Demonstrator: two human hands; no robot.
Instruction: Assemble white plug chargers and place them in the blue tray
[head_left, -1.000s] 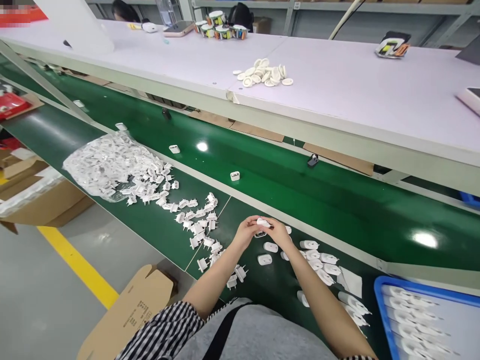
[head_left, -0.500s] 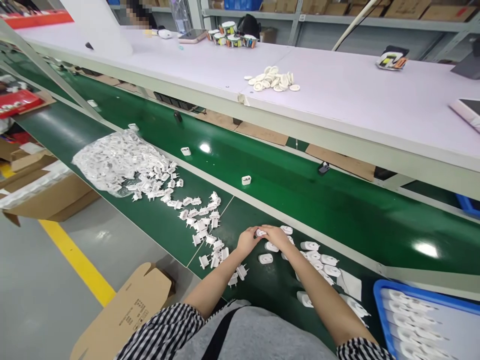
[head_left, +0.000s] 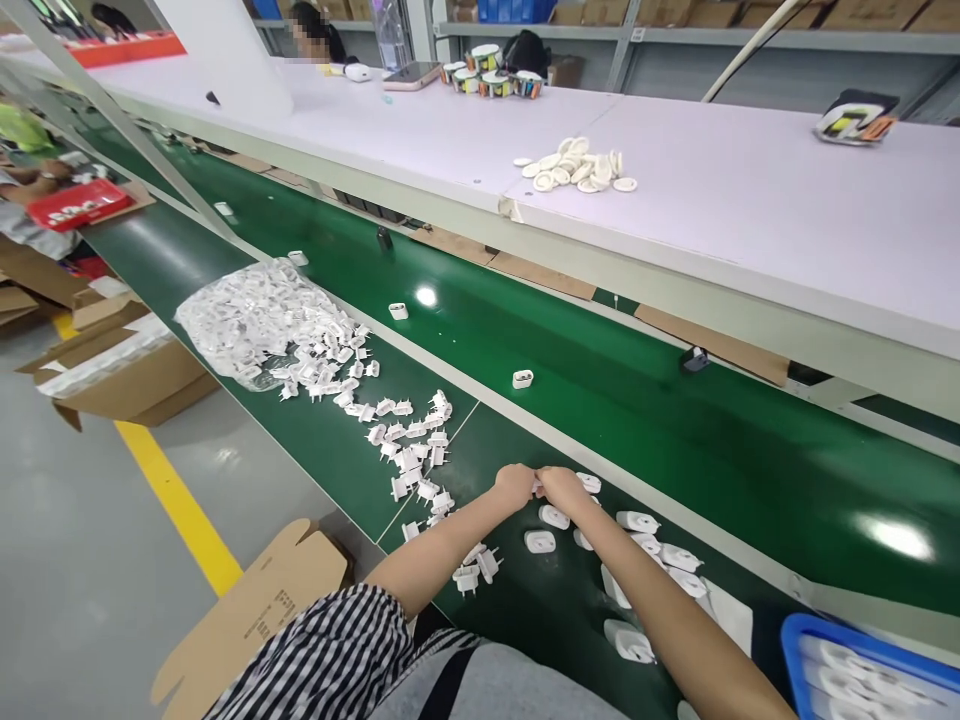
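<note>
My left hand (head_left: 516, 484) and my right hand (head_left: 561, 489) meet over the green work surface, fingers closed on a small white charger piece (head_left: 537, 485). Most of that piece is hidden by my fingers. Just below my right hand lie white charger housings, one (head_left: 554, 516) close to the wrist and another (head_left: 540, 541) flat on the surface. More white housings (head_left: 681, 557) lie in a group beneath and beyond my right forearm. On the left of my left hand, white two-pin plug pieces (head_left: 409, 460) are scattered in a loose trail.
A clear plastic bag (head_left: 255, 310) full of plug pieces lies at the left. The green conveyor belt (head_left: 465, 330) carries spaced housings. White oval caps (head_left: 577, 168) are heaped on the raised shelf (head_left: 720, 215). A blue tray (head_left: 795, 640) stands bottom right; cardboard boxes (head_left: 165, 385) sit on the left.
The view has shifted slightly left. My hands have turned and closed further round the white charger piece, so less of it shows than before.
</note>
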